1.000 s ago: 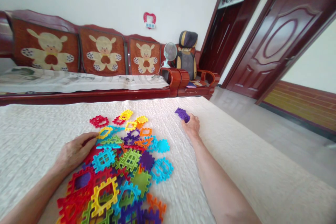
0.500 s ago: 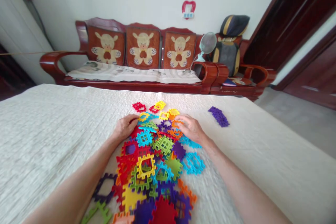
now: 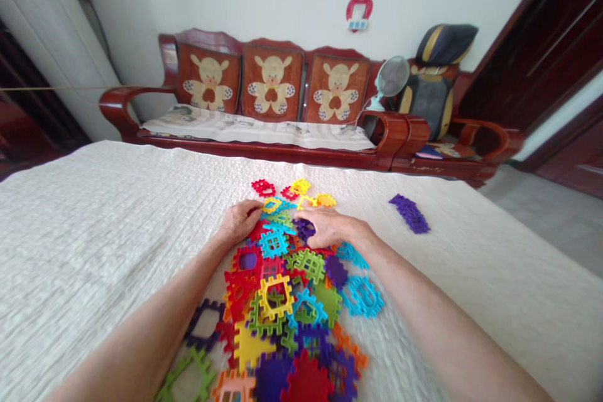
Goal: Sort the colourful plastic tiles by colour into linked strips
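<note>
A heap of colourful plastic interlocking tiles with notched edges lies in front of me, among them a yellow frame tile [image 3: 276,297], a green window tile [image 3: 308,265] and a light-blue window tile [image 3: 274,244]. My right hand [image 3: 327,226] reaches over the far part of the heap, its thumb and fingers curved round a purple tile [image 3: 304,228]. At the heap's left edge rests my left hand [image 3: 241,221], fingers loosely bent beside a small yellow tile [image 3: 271,205] and a red tile [image 3: 257,230]. Its fingertips are partly hidden, and no held tile shows.
A short overlapping row of purple tiles [image 3: 409,213] lies apart on the right of the white quilted cover [image 3: 132,213]. Red tiles [image 3: 263,188] lie at the heap's far end. Beyond stand a wooden sofa [image 3: 264,143] with bear cushions and a small fan [image 3: 393,77].
My right hand has moved left and inward, from the orange tiles onto the purple tile. My left hand stays at the heap's edge. The whole view has shifted slightly.
</note>
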Tool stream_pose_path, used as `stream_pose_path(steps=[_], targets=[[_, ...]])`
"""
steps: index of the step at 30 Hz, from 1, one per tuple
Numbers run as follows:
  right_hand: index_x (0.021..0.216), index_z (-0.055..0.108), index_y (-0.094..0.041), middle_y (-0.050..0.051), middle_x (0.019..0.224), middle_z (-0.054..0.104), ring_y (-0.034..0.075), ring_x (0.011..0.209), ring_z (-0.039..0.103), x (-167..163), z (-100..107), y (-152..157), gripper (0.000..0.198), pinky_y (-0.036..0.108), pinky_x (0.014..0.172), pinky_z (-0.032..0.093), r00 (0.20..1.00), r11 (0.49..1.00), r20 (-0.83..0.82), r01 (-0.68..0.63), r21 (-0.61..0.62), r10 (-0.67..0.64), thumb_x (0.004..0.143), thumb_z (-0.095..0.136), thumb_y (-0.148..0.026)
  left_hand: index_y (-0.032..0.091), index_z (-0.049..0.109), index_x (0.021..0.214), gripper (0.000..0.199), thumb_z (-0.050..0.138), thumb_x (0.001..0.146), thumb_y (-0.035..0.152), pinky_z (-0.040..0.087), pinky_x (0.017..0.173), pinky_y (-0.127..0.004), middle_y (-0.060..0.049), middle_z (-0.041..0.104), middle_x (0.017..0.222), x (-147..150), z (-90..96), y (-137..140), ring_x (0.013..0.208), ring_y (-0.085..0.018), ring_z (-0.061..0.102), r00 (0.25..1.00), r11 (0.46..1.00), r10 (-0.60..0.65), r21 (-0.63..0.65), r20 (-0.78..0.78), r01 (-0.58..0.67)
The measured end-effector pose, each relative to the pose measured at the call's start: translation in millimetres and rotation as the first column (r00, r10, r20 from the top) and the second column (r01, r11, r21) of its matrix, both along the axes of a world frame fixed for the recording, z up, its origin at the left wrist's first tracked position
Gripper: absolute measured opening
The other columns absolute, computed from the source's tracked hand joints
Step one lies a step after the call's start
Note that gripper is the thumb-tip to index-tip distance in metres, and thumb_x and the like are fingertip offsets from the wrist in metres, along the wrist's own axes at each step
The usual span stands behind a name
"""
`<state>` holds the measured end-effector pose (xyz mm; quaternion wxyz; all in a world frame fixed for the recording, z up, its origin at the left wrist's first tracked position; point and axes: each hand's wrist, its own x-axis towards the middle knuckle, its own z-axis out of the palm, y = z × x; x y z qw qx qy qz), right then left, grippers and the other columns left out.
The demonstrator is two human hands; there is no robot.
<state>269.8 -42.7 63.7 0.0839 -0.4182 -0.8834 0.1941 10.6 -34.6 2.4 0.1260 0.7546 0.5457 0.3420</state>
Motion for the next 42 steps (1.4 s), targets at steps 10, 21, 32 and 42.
stream_pose_path(steps=[10, 21, 32, 42], targets=[[0.099, 0.063, -0.025, 0.003, 0.093, 0.063, 0.020, 0.083, 0.057, -20.7, -1.3, -1.4, 0.044, 0.029, 0.069, 0.045, 0.995, 0.998, 0.076, -0.066, 0.014, 0.065, 0.057, 0.073, -0.018, 0.019, 0.070, 0.103, 0.036, 0.043, 0.083, 0.031, 0.049, 0.093, -0.033, -0.007, 0.072, 0.108, -1.0, -3.6, 2.2, 0.100, -0.021, 0.065, 1.000, 1.000, -0.006, 0.019, -0.028, 0.006], [0.131, 0.051, -0.020, 0.006, 0.107, 0.068, 0.019, 0.082, 0.062, -13.5, 0.9, -2.3, 0.068, 0.028, 0.072, 0.048, 0.989, 0.997, -0.127, 0.069, -0.025, -0.072, 0.064, 0.063, -0.015, 0.018, 0.071, 0.103, 0.037, 0.043, 0.084, 0.030, 0.049, 0.093, -0.032, -0.007, 0.072, 0.108, 0.5, -1.0, 0.6, 0.100, -0.022, 0.066, 0.999, 1.000, 0.009, 0.020, -0.039, -0.009], [0.131, 0.050, -0.023, 0.004, 0.105, 0.069, 0.019, 0.088, 0.064, 42.7, 0.9, -1.3, 0.069, 0.032, 0.082, 0.051, 0.756, 0.890, -0.499, 0.451, -0.072, -0.424, 0.065, 0.069, -0.023, 0.020, 0.073, 0.099, 0.037, 0.043, 0.083, 0.034, 0.049, 0.092, -0.031, -0.006, 0.074, 0.105, 0.6, -2.1, 3.8, 0.098, -0.021, 0.066, 0.999, 0.999, 0.035, -0.005, 0.010, -0.035], [0.123, 0.055, -0.016, -0.001, 0.076, 0.067, 0.015, 0.062, 0.063, 76.3, -22.6, -46.5, 0.063, 0.027, 0.058, 0.051, 0.260, 0.645, -0.635, 0.574, -0.504, -0.727, 0.063, 0.069, -0.031, 0.023, 0.072, 0.098, 0.037, 0.046, 0.080, 0.041, 0.048, 0.096, -0.032, -0.003, 0.074, 0.106, 2.7, -3.8, 2.3, 0.101, -0.021, 0.066, 0.995, 0.998, 0.020, -0.055, 0.098, -0.015]])
